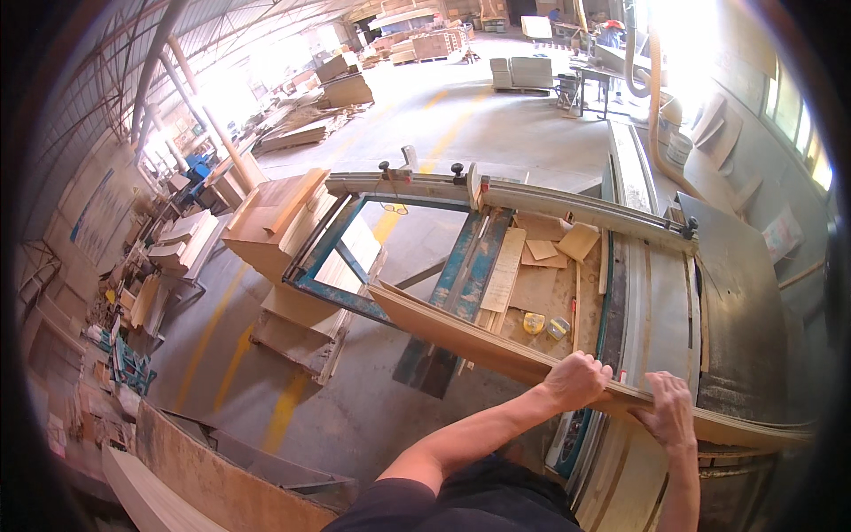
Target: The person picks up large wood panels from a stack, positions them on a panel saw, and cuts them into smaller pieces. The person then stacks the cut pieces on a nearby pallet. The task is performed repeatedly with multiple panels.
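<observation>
A stack of long, thin wooden panels stands on edge across the near side of a sliding table saw, running from the blue frame to the lower right. My left hand is closed over the panels' top edge, knuckles up. To its right, my right hand also grips that edge, fingers curled over it and thumb against the near face. Beyond the panels, two tape measures lie on a board with wood offcuts. The panels' lower edge is partly hidden by my arms.
A long metal fence with black knobs crosses the saw's far side. Left of the blue frame stands a stack of boards. Wooden panels lie at the lower left. Far off, a person is near a workbench.
</observation>
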Demonstrator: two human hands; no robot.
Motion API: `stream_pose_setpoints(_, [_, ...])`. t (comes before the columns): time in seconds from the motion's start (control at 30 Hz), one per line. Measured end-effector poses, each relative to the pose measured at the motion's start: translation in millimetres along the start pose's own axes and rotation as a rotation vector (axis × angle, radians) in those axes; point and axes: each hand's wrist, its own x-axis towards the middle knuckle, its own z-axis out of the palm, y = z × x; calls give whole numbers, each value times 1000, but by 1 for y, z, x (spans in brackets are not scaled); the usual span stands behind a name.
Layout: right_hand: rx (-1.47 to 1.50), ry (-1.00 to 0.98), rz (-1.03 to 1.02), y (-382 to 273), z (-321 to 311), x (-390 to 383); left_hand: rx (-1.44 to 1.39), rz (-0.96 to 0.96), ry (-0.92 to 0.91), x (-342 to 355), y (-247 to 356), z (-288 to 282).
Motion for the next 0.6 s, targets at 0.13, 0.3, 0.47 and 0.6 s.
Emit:
stream_pose_setpoints(0.13, [41,-194,34,-6,45,21,-41,-11,46,-2,-11,5])
stream_pose_setpoints(0.3, [62,-123,-30,7,46,26,-312,98,498,-32,-54,-57])
stream_pose_setpoints(0.47, [65,-136,-6,-2,39,24,1,-824,1036,-164,-149,-96])
stream_pose_setpoints(0.6, [88,-141,-21,0,42,24,-215,-1203,1109,-264,-229,-75])
